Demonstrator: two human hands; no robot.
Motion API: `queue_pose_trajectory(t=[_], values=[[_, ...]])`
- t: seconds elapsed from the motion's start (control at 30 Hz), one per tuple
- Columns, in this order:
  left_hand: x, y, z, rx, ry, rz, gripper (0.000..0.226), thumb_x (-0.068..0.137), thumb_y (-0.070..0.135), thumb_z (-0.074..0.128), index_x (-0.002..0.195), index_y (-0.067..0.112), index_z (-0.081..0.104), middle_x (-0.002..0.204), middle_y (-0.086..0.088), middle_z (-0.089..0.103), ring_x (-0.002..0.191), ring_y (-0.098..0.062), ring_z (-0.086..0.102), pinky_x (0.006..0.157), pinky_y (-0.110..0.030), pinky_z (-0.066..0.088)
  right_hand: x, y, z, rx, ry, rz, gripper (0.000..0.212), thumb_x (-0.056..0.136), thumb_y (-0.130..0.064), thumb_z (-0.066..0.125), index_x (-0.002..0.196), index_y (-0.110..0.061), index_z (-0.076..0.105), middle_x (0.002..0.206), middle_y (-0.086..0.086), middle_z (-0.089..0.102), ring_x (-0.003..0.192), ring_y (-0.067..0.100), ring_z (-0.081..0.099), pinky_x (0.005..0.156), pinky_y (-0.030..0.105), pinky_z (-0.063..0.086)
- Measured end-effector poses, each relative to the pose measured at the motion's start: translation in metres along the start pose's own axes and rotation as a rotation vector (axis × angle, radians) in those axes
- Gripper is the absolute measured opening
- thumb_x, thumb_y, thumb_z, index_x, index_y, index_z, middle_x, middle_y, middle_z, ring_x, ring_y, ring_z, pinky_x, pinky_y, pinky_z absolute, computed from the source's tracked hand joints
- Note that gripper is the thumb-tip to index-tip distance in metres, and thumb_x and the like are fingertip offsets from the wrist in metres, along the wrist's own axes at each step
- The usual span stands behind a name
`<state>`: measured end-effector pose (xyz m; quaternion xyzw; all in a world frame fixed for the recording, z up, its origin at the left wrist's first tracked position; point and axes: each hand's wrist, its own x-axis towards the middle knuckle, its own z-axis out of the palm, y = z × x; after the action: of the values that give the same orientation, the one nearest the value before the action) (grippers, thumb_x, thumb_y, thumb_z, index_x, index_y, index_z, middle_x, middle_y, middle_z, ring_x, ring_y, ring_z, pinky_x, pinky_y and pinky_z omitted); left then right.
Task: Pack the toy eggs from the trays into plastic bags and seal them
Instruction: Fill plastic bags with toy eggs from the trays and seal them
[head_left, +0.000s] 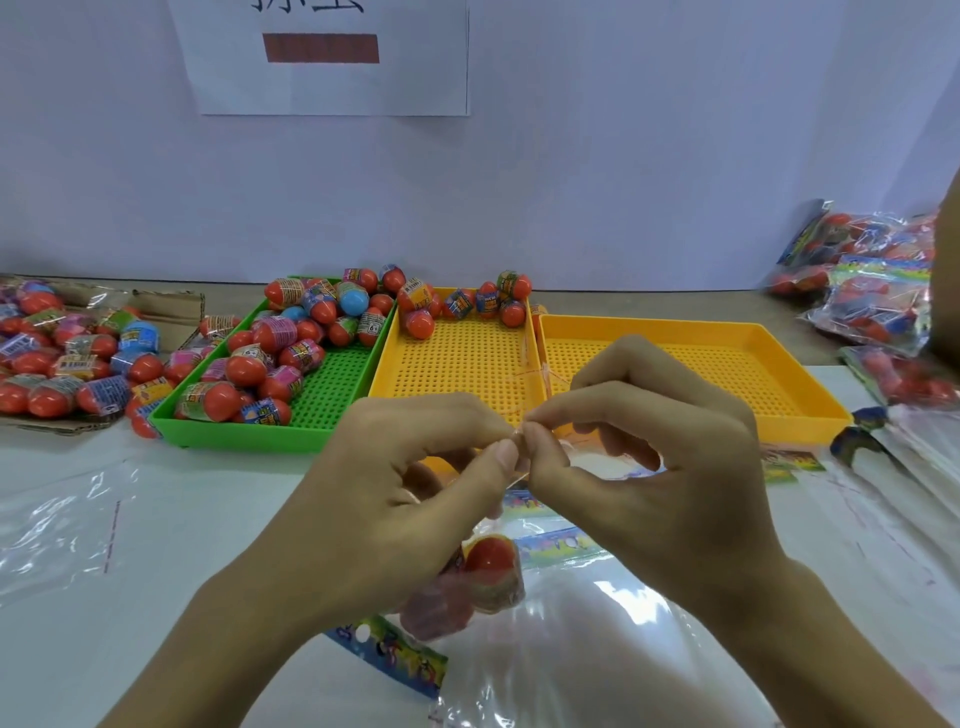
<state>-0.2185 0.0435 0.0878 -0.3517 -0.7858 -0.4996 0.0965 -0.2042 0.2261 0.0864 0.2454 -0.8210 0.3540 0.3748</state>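
Step in hand: sealing. Left hand (415, 467) and right hand (639, 447), frame centre, pinch the mouth of a clear bag (511, 525) between thumb and fingertips. Eggs (488, 564) hang inside, lower centre, above the worktop (197, 519). Next, likely: press the strip shut along its width.

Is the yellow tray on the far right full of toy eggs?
No, the right yellow tray shows only its bare perforated floor, while eggs lie piled in the green tray.
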Motion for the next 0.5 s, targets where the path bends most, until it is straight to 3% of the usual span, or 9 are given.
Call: queue_pose_trajectory(t=[0.27,0.37,0.5], values=[[0.0009,0.0005,0.0056,0.039,0.032,-0.017,0.024,0.091,0.036,0.051,0.079,0.026,0.070,0.069,0.010,0.066,0.068,-0.012,0.067,0.050,-0.034,0.055,-0.0049,-0.0024,0.0067,-0.162,0.125,0.038,0.008,0.072,-0.009,0.078,0.067,-0.008,0.072,0.068,0.002,0.060,0.059,0.004,0.041,0.052,0.010,0.033],[0.0008,0.0002,0.0077,0.004,0.052,-0.037,0.025,0.092,0.034,0.054,0.079,0.021,0.071,0.070,0.009,0.068,0.067,-0.011,0.069,0.049,-0.033,0.056,-0.0045,-0.0015,0.0068,-0.174,0.157,0.065,0.009,0.072,-0.009,0.077,0.066,-0.008,0.071,0.065,0.003,0.059,0.056,0.007,0.042,0.051,0.012,0.033],[0.0021,0.0001,0.0026,-0.017,0.129,-0.066,0.026,0.090,0.035,0.053,0.082,0.021,0.073,0.074,0.008,0.071,0.069,-0.010,0.070,0.054,-0.019,0.054,0.0017,0.0034,-0.0002,-0.157,0.243,0.118,0.009,0.073,-0.007,0.074,0.065,-0.007,0.070,0.063,0.004,0.056,0.051,0.015,0.045,0.048,0.021,0.036]])
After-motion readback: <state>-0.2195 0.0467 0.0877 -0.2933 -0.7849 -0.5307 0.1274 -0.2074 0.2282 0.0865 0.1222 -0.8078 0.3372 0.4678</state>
